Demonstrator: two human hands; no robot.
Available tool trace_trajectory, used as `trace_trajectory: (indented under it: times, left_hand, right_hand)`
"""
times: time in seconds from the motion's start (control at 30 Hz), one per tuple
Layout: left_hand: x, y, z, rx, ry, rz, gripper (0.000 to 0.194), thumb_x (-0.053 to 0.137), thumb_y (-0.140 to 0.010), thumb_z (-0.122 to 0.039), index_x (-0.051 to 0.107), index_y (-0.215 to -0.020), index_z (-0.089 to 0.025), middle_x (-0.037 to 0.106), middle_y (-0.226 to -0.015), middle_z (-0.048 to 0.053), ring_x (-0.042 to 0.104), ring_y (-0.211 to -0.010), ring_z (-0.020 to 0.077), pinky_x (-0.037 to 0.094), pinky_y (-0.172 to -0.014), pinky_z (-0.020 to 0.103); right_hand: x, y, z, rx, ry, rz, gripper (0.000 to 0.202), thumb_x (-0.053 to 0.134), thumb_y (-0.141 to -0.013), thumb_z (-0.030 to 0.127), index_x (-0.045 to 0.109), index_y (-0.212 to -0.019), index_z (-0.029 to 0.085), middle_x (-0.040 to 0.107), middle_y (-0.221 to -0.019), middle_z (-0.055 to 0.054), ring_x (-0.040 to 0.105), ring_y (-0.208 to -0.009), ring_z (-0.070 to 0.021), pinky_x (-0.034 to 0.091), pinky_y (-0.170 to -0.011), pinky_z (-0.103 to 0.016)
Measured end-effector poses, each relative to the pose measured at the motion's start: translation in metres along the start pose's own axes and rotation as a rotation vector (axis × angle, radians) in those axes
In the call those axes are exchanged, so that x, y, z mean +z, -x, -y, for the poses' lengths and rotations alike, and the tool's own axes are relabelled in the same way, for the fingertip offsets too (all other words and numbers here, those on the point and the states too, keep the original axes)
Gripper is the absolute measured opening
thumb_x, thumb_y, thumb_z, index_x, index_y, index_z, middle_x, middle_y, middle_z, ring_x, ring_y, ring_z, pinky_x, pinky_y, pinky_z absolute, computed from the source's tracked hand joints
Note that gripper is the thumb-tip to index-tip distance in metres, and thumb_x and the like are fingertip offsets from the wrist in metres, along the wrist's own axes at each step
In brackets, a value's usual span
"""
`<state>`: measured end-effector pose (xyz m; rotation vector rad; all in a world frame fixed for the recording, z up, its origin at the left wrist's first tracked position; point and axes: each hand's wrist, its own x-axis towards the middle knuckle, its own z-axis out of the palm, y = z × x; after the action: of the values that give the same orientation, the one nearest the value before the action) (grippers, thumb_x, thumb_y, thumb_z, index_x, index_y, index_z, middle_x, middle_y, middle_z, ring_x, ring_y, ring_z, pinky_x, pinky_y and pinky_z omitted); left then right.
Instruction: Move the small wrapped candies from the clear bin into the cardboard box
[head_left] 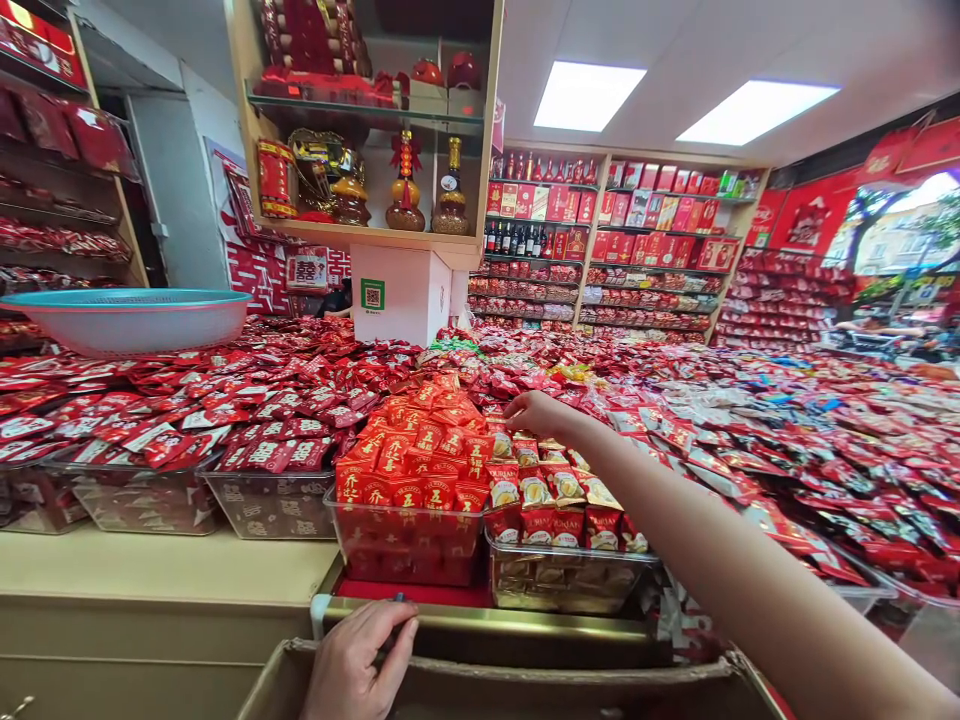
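The right hand [534, 412] reaches far out over the display, fingers curled down and loosely together on the small packets [525, 452] at the far end of a clear bin [566, 575] of durian-labelled sweets — whether anything is actually pinched I cannot tell. Just left of that bin stands another clear bin [405, 545], heaped with bright red-orange packets [420, 440]. The left hand [356, 660] is near, at the bottom edge, fingers folded over the rim of a cardboard box [525, 690] (a dark object under the fingertips is too hidden to name). A pale basin [131, 320] sits on the red packets far left, and shelves [615, 240] of red boxes line the far wall.
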<state>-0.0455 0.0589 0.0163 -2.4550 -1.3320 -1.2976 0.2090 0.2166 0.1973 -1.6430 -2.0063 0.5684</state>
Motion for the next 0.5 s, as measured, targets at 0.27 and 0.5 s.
trace_trajectory:
  times: [0.27,0.5]
  left_hand:
    - [0.0,-0.003,-0.002,-0.007,-0.012,0.009,0.01,0.049,-0.078,-0.021,0.059,-0.082,-0.02,0.068,-0.073,0.002,0.064,-0.068,0.0161,0.05,-0.063,0.024]
    - [0.001,-0.001,-0.001,0.009,-0.053,0.013,0.011,0.048,-0.079,-0.023,0.059,-0.082,-0.021,0.068,-0.072,0.002,0.064,-0.067,0.0168,0.05,-0.061,0.025]
  right_hand:
    - [-0.019,0.007,-0.013,0.063,0.05,-0.034,0.015,0.056,-0.066,0.015,0.063,-0.08,0.013,0.044,-0.044,0.005,0.031,-0.036,-0.0045,0.025,-0.036,-0.019]
    - [-0.012,0.007,-0.011,0.005,0.142,-0.063,0.01,0.06,-0.063,0.016,0.065,-0.071,0.016,0.058,-0.055,0.001,0.047,-0.049,-0.0088,0.035,-0.045,-0.02]
